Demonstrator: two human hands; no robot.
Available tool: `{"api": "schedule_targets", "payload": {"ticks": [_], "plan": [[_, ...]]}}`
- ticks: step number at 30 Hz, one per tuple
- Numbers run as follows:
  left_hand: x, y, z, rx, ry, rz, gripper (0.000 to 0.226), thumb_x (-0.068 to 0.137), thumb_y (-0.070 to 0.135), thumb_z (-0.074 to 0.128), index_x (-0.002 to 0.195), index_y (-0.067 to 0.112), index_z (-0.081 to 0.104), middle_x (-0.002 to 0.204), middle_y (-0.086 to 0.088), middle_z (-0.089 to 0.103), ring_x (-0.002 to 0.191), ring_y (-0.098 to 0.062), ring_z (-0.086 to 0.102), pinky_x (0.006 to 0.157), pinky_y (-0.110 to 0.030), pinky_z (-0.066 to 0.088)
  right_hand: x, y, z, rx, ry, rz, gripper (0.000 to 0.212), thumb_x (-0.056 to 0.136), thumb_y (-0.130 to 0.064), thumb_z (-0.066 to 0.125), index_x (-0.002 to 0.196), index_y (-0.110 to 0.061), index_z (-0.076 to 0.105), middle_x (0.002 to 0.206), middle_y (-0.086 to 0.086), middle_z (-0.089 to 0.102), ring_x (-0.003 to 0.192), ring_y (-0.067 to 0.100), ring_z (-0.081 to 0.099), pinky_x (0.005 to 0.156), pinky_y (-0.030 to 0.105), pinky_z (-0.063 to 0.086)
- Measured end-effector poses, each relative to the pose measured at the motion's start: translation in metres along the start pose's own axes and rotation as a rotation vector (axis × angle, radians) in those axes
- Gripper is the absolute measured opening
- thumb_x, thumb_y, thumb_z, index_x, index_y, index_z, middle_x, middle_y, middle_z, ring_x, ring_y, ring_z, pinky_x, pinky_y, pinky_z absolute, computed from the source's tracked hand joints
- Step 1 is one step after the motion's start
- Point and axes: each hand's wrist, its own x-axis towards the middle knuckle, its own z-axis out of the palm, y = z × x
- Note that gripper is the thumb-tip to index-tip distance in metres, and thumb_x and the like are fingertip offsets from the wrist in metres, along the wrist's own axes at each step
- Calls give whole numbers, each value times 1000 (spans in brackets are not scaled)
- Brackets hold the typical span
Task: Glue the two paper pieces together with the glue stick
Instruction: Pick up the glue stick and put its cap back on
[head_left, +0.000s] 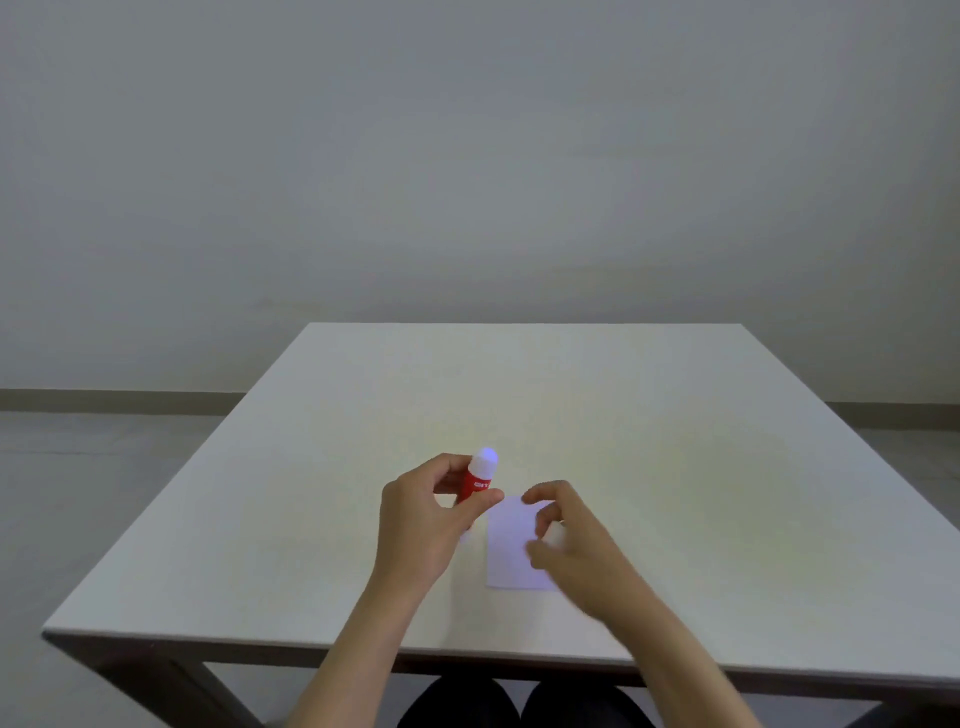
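Note:
My left hand (423, 525) grips a red glue stick (475, 483) with a white cap, held upright just above the table. Right of it, a white paper piece (511, 545) lies flat on the white table (675, 467). My right hand (569, 540) hovers over the paper's right side with fingers curled and apart, holding nothing that I can see. It covers the paper's right edge, so I cannot tell whether a second paper piece lies under it.
The table's near edge (311, 642) runs just below my forearms. A plain wall and grey floor lie beyond the far edge. Dark-clothed knees (519, 706) show under the table.

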Motion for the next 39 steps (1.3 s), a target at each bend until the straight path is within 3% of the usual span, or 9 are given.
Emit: {"api": "schedule_targets", "payload": {"ticks": [2,5,12,20,25,30,35,38,39], "plan": [[-2,-6,-8,76,-72,47,34,72,14,79,82,44,68,78,24,72,79,7,64,67,-3,43,-2,1,-20,453,-64,86,29,89,3,48,110,-15,57,91,5,51,82,18,67,87,32,55],[-5,-11,-13,215,-107,143,29,71,16,80,91,37,74,82,16,68,75,-6,63,68,-19,49,-4,-6,-30,656,-2,15,16,92,-6,56,107,-6,62,95,13,59,92,31,73,84,30,59],[-11,-4,-6,380,-106,246,32,70,24,82,101,30,74,85,16,62,74,-11,62,78,-43,49,-1,-17,-2,370,207,-99,9,85,-8,68,93,-11,64,91,10,64,70,23,75,64,27,61],[-15,-5,-1,417,-113,258,32,72,30,80,101,37,72,85,26,57,76,9,52,84,-24,34,-3,-14,11,181,287,-185,21,78,-20,75,79,-34,60,82,5,74,66,9,72,62,11,52],[-16,-6,0,372,-130,261,26,71,37,77,96,40,72,83,24,61,85,1,52,82,-18,29,0,-10,13,194,235,-217,20,77,-14,76,75,-30,65,71,3,72,61,12,70,60,14,51],[-22,-8,5,370,-135,238,23,67,30,82,87,37,74,80,20,62,82,1,51,79,-21,31,7,-1,12,-163,312,-234,30,75,-40,73,69,-13,65,46,-6,44,45,11,35,50,22,31],[-14,-9,0,368,-125,220,30,65,30,84,94,34,75,75,17,60,67,-3,55,78,-31,42,8,-6,-7,-135,58,-297,23,84,-27,67,97,-45,62,73,-18,60,61,2,50,59,10,40],[-12,-7,2,414,-122,241,29,66,33,82,94,36,74,74,21,56,68,0,49,77,-22,35,10,-7,-4,-222,153,-252,12,88,-35,61,77,-30,63,61,-11,56,54,6,46,53,15,36],[-13,-6,4,419,-119,248,29,66,33,82,94,36,74,74,22,55,69,1,48,75,-20,33,12,-7,-1,-317,223,-211,29,88,-45,56,69,-23,59,54,-8,50,50,9,42,50,20,33]]}}
